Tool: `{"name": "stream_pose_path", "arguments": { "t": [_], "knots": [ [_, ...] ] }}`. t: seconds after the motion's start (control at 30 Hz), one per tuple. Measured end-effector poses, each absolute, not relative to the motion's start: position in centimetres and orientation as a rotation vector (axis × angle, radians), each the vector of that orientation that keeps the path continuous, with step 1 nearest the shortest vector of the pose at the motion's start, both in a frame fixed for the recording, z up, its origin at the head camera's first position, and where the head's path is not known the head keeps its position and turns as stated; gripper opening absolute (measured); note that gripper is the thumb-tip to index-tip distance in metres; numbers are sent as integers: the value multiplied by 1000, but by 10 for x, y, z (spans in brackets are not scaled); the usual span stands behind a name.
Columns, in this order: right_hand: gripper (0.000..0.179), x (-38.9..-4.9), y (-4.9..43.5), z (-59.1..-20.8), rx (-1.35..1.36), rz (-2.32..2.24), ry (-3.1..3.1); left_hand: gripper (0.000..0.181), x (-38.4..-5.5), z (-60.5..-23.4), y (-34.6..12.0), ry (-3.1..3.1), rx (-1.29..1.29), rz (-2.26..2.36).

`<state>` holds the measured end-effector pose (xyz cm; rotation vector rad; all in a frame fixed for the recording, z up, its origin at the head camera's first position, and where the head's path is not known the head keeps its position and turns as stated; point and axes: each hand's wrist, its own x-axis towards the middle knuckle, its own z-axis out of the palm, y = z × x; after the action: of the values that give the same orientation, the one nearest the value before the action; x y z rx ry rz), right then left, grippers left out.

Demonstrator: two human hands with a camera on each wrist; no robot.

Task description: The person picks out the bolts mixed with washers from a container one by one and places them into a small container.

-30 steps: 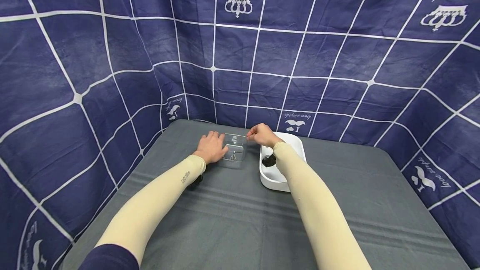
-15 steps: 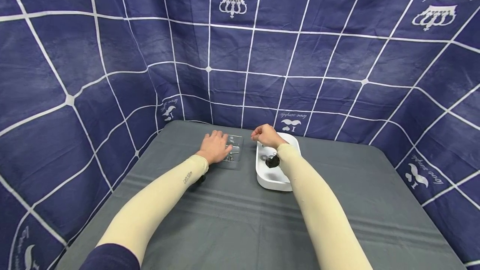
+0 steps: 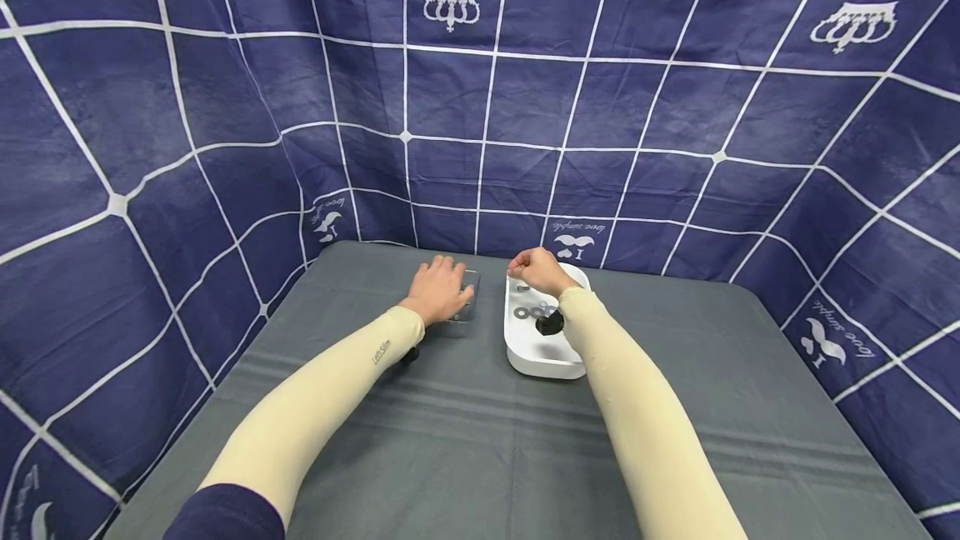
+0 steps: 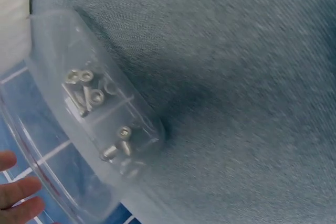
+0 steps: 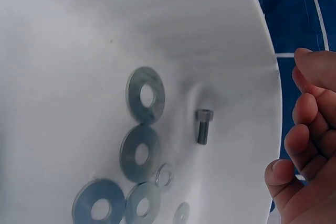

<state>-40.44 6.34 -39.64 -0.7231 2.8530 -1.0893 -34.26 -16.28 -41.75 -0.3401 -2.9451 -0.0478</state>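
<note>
My left hand lies spread over the left side of a clear plastic box, hiding much of it. Socket head screws sit inside that box in the left wrist view, several in one compartment and others in a neighbouring one. Its fingers show straight beside the box wall. My right hand hovers at the far left rim of a white tray, fingers loosely bent and nothing visible between them. Within the tray are flat washers, smaller rings and one socket head screw.
Tray and box stand side by side on a grey cloth-covered table, with a narrow gap between them. A blue curtain with white grid lines rises behind and at both sides.
My right hand has moved from above the clear box's right edge back to the tray's rim. My left hand still covers the box and now hides more of it.
</note>
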Motion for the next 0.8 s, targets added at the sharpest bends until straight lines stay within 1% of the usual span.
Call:
{"name": "stream_pose_path", "arguments": {
  "t": [0.43, 0.8],
  "knots": [
    [14, -407, 86, -406, -655, -1125, 2837, 59, -349, -409, -139, -2937, -402, -51],
    [17, -405, 102, -412, -546, -1089, 2886, 57, -356, -404, -115, -2926, -448, -82]
  ]
}}
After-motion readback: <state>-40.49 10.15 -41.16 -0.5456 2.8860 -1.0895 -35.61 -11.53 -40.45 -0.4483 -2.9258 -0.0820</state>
